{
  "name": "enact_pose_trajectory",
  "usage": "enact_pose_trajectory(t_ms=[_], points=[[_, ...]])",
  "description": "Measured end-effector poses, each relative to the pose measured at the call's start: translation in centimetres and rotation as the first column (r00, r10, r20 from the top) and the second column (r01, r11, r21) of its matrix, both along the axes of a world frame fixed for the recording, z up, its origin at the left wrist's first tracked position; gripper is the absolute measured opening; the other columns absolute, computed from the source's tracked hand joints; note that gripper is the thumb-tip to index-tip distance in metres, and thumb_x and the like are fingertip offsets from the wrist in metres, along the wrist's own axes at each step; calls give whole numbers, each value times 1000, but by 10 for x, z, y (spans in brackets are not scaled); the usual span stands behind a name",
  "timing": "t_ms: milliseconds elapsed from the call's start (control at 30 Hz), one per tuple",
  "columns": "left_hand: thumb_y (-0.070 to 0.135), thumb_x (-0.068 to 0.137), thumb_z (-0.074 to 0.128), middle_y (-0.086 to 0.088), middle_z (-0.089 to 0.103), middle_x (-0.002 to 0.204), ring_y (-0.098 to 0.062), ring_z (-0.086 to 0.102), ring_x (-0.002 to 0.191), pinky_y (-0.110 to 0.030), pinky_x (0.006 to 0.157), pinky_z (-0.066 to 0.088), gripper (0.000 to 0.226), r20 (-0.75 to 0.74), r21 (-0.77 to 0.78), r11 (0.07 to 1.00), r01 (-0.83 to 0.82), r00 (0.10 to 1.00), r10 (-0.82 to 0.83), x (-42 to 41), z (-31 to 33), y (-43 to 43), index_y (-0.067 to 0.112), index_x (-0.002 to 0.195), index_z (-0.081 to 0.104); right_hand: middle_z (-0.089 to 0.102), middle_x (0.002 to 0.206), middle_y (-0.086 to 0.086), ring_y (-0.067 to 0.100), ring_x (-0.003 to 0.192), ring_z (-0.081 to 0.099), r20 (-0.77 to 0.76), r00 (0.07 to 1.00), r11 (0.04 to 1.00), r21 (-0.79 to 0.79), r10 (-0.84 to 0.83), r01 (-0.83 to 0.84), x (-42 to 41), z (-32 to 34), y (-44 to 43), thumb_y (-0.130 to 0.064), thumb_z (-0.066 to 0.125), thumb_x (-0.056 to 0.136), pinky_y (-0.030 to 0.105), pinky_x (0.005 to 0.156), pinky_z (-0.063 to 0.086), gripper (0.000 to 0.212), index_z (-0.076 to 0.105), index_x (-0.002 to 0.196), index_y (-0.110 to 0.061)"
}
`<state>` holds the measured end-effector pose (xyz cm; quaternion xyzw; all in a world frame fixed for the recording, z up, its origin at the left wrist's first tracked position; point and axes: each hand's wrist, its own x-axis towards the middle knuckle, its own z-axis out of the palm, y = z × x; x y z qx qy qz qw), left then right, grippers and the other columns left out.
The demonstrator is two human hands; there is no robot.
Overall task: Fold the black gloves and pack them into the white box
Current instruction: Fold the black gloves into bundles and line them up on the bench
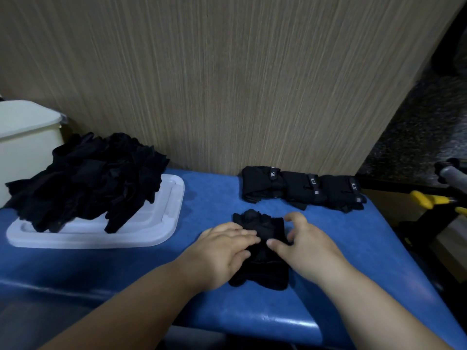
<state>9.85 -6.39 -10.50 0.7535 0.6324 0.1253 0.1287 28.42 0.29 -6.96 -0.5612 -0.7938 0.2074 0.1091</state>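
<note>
Black fabric sits right in the middle of the action: one glove (262,267) is laid on the blue table (227,309), its long axis running from the near edge away towards the wall, the near end flared wide and the far end bunched up. It is being worked from both sides at once. The left hand (222,248) is laid flat across its middle from the left, fingers straight and pressing down; the right hand (308,246) is brought in from the right, fingers spread and loose, a fingertip resting on the cloth, thumb lifted clear, nothing clamped. The fingertips of the two hands almost meet over the glove's centre, so neither hand is the nearer, and a fold along that near-to-far line looks to be the step in hand. Further back on the right, three folded gloves (303,189) are lined up side by side against the wooden panel (227,84), not yet packed. Back on the left, a loose heap of gloves (93,178) is piled on a white tray (156,223). Beyond it, at the far left edge, the white box (25,147) is seen, well apart from the hands and on the left hand's side; its top appears covered.
</note>
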Motion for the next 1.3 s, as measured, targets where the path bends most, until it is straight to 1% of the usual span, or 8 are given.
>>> enact_pose_trajectory(t_ms=[300, 433, 600, 700, 800, 1033, 1167, 1300], points=[[53, 95, 20, 24, 12, 156, -2, 5, 137, -28, 105, 7, 52, -118, 84, 994, 64, 992, -53, 31, 7, -2, 42, 145, 30, 49, 63, -11, 4, 59, 49, -119, 993, 997, -74, 22, -31, 19, 6, 11, -22, 66, 85, 19, 54, 35, 32, 50, 109, -35], [44, 101, 26, 22, 14, 157, -1, -3, 144, -28, 113, -3, 47, -102, 63, 993, 100, 990, -93, 54, 7, 8, 38, 148, 25, 50, 78, -13, 6, 75, 53, -27, 1000, 999, -40, -12, 11, 40, 12, 14, -25, 66, 86, 18, 59, 37, 25, 52, 101, -40], [42, 102, 23, 18, 7, 159, -3, -6, 146, -31, 118, -9, 50, -85, -4, 992, 127, 988, -127, 83, 5, 26, 33, 151, 16, 50, 100, -9, 15, 101, 51, 125, 984, 985, 129, -131, 114, 67, 14, 12, -34, 65, 86, 24, 77, 41, 36, 55, 121, -34], [42, 103, 20, 15, -2, 160, -5, -10, 146, -36, 119, -10, 54, -134, -51, 988, 145, 980, -150, 96, 3, 37, 29, 153, 7, 41, 140, -1, 20, 132, 32, 130, 984, 958, 275, -125, 86, 74, 6, 9, -38, 58, 90, 29, 107, 30, 47, 48, 136, -28], [43, 102, 18, 14, -11, 159, -5, -15, 145, -40, 118, -13, 56, -171, -103, 986, 134, 974, -150, 103, 4, 43, 26, 153, 2, 15, 159, -5, 14, 148, 3, 130, 992, 981, 192, 0, -26, 76, -4, 9, -37, 44, 98, 29, 117, 10, 53, 31, 148, -24], [55, 98, 18, 16, -19, 157, -5, -22, 143, -45, 116, -17, 63, -197, -160, 987, 17, 979, -49, 106, 8, 47, 32, 152, -4, -16, 158, -15, 15, 145, -20, 377, 923, 996, -50, 82, -68, 87, -18, 17, -51, 17, 101, 43, 119, -10, 60, -6, 152, -32], [68, 92, 16, 17, -21, 156, -8, -23, 143, -46, 117, -14, 70, -179, -132, 991, -37, 984, 13, 100, 6, 46, 37, 151, -7, -15, 158, -15, 16, 145, -22, 363, 929, 997, -44, 73, -61, 88, -15, 15, -53, 20, 100, 44, 119, -8, 61, -5, 152, -34], [66, 93, 19, 17, -19, 157, -9, -18, 145, -42, 118, -10, 71, -110, -75, 995, -60, 993, 51, 91, 8, 39, 37, 150, -10, 2, 161, -13, 14, 147, -14, 207, 978, 990, 134, 17, -45, 85, -1, 13, -41, 37, 100, 44, 119, 1, 55, 20, 151, -31]])
